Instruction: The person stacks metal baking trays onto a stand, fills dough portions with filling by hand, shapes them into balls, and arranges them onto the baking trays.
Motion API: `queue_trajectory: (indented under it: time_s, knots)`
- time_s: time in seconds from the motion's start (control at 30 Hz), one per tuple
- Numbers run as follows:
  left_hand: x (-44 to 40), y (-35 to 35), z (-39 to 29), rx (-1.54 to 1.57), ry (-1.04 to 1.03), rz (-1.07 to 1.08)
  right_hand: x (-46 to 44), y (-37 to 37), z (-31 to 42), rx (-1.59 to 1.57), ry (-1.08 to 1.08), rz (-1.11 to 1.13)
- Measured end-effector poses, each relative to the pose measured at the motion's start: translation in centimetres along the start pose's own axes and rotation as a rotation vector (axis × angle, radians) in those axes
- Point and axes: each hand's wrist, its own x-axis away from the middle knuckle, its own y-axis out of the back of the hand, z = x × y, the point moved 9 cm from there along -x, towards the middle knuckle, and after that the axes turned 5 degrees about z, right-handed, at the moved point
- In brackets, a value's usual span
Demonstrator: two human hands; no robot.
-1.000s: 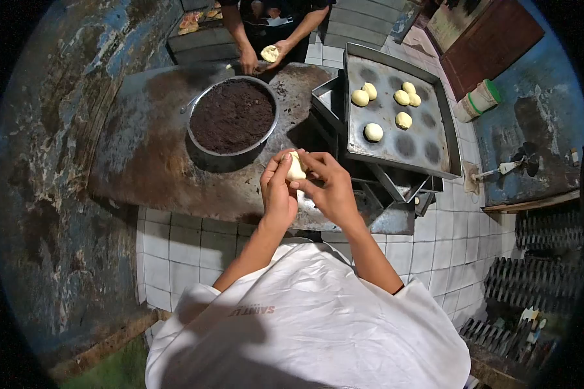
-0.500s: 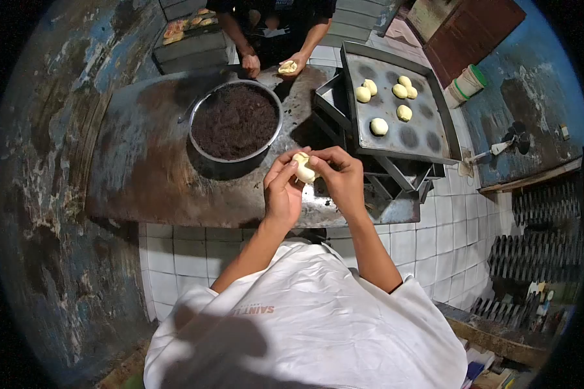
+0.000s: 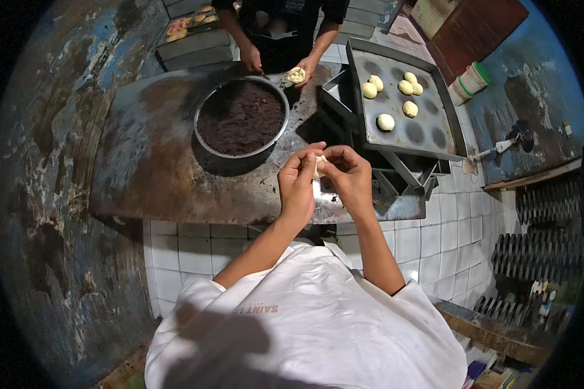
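Observation:
A small piece of pale dough (image 3: 318, 166) is pinched between my two hands above the table's near edge, mostly covered by fingers. My left hand (image 3: 298, 181) grips it from the left, and my right hand (image 3: 350, 180) closes on it from the right, fingertips almost touching. Ahead and to the left sits a round metal bowl (image 3: 285, 123) of dark crumbly filling (image 3: 240, 118). On the right, a metal tray (image 3: 396, 146) bears several pale dough balls, one of them (image 3: 385, 122) nearest to my hands.
Across the stained table (image 3: 143, 162), a co-worker's hand (image 3: 308, 67) holds open dough (image 3: 296, 75); their other hand (image 3: 252, 58) is by the bowl's far rim. More trays (image 3: 396, 170) are stacked under the tray. A bucket (image 3: 470, 81) stands at the right wall.
My hands have shifted slightly right and closed further over the dough, hiding more of it. The view has moved a little. Across the table, the co-worker's dough is now held more open.

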Motion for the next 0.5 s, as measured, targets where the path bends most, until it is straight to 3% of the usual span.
queue_trajectory:
  time_s: [0.13, 0.17, 0.33, 0.47, 0.5]
  knots:
    - [-0.5, -0.3, 1.6, -0.014, -0.019, -0.155, 0.5, 1.1, 1.4, 0.249, 0.150, -0.098]
    - [-0.6, -0.2, 2.4, -0.024, 0.034, -0.220, 0.8, 1.4, 1.4, 0.189, 0.165, -0.102]
    - [-1.3, -1.6, 5.5, 0.011, 0.153, -0.360, 1.1, 4.8, 1.1, 0.196, 0.202, 0.040]
    - [-1.2, -5.5, 8.2, -0.063, 0.203, -0.264, 1.0, 9.2, 1.2, 0.289, 0.145, 0.041]
    - [-1.3, -7.0, 8.1, -0.138, 0.134, -0.254, 1.0, 10.7, 1.8, 0.351, 0.185, -0.041]
